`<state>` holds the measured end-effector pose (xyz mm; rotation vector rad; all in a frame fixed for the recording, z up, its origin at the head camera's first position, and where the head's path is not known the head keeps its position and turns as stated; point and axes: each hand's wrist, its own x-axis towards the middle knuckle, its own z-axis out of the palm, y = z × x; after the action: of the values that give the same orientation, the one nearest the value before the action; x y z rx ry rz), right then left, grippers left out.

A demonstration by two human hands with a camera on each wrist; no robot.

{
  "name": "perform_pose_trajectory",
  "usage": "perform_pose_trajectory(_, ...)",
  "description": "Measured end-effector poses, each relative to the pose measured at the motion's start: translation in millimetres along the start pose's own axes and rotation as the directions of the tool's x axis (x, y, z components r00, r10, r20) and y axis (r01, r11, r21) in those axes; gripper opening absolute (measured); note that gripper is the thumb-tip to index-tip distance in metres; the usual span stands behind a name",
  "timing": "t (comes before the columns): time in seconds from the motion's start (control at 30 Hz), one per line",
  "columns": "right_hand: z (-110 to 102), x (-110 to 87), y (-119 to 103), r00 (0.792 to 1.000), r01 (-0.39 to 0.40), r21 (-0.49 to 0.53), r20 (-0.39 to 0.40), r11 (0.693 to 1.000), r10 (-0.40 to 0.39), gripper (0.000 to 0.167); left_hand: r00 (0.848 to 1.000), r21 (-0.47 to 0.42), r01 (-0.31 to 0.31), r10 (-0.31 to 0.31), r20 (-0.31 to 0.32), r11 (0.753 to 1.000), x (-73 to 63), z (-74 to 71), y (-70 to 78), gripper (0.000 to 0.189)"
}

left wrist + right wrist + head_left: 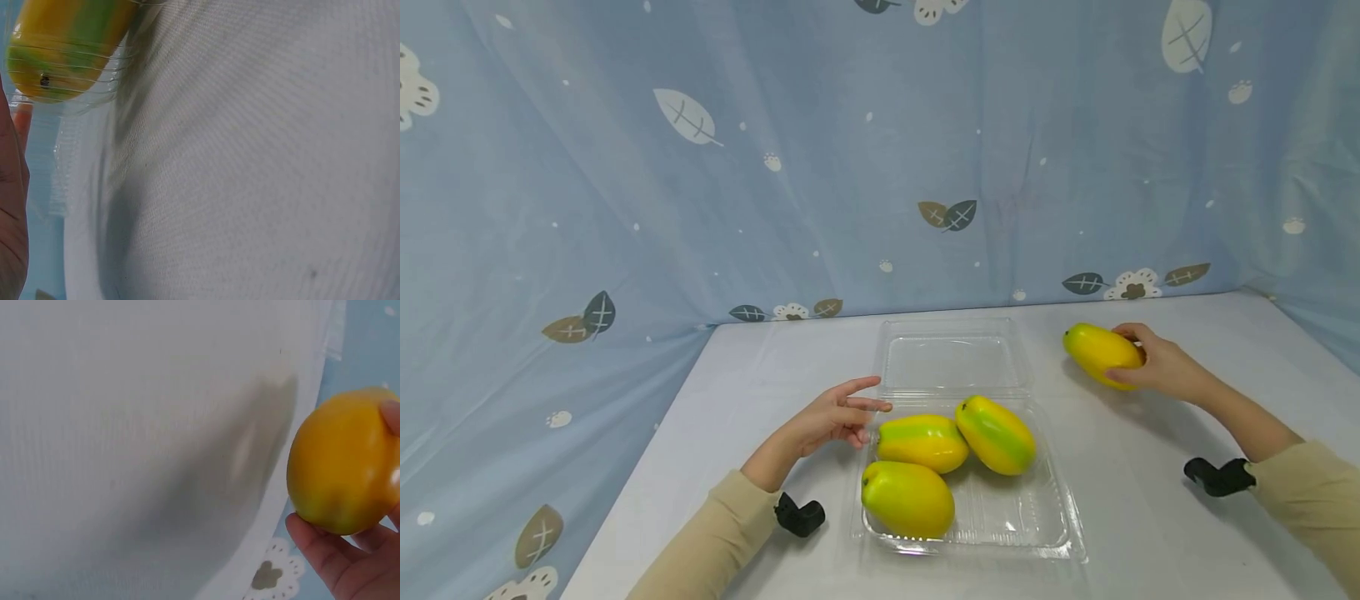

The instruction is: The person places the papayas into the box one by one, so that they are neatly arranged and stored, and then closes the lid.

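Note:
My right hand point(1165, 363) grips a yellow-green papaya point(1099, 353) by its right end, thumb on the near side and fingers on the far side. In the right wrist view the papaya point(344, 462) appears above its shadow on the cloth. My left hand point(831, 419) is beside the left wall of a clear plastic clamshell box point(1030, 521), fingers loosely extended and holding nothing. Inside the box lie three more papayas: one at the back left point(922, 442), one at the back right point(996, 435) and one at the front left point(907, 500).
The box's clear lid point(953, 362) lies folded back flat behind it. A white cloth point(1157, 542) covers the table. Behind it hangs a blue curtain point(850, 167) with leaf prints. Black wrist mounts point(799, 515) sit at both sleeves.

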<state>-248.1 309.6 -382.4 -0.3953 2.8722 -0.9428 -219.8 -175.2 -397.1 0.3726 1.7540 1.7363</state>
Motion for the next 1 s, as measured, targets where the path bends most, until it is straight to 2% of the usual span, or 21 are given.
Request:
perform_pose_trajectory(0.23,4.4,-12.0,-20.1,0.998,0.049,0.037,-0.049,0.998,-0.047,0.069,1.000,-0.008,-0.003,0.003,0.000,1.000,-0.1,-0.1,-0.1,0.067)
perform_pose_trajectory(0.6,13.2,-29.8,-47.0,0.993,0.100,0.113,-0.066,0.988,-0.093,0.063,1.000,-0.011,-0.011,0.011,0.008,1.000,0.3,-0.7,-0.5,0.067)
perform_pose_trajectory(1.0,24.6,-51.3,-85.9,0.960,0.273,0.157,-0.112,0.949,-0.257,0.055,1.000,-0.007,-0.006,0.006,0.002,1.000,0.4,-0.4,-0.6,0.067)
